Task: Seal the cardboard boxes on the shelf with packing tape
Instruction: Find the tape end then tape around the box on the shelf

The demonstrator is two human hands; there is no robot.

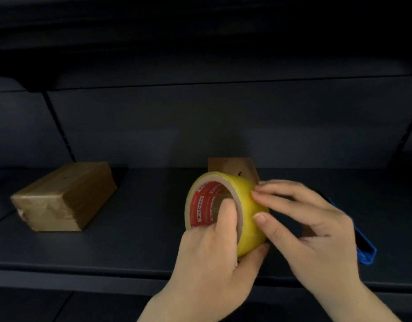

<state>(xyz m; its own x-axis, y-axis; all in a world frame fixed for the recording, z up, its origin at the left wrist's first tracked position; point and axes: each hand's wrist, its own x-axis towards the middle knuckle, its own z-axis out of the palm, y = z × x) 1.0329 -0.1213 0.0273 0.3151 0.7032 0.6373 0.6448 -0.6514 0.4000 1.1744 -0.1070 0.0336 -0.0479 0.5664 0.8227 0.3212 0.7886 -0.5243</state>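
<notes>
My left hand (214,259) holds the tape roll (226,212) in a clamped grip; my right hand (316,231) fingertips press its yellow side, before the half-hidden cardboard box (233,168).

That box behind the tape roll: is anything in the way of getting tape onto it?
Only the hands themselves. The left hand grips the tape roll through its core, the right hand fingers its outer face, and together they cover most of the cardboard box behind. A blue object lies to its right.

We can see a blue thing (365,247) lying on the dark shelf (130,240), close to its front edge, right side.
</notes>
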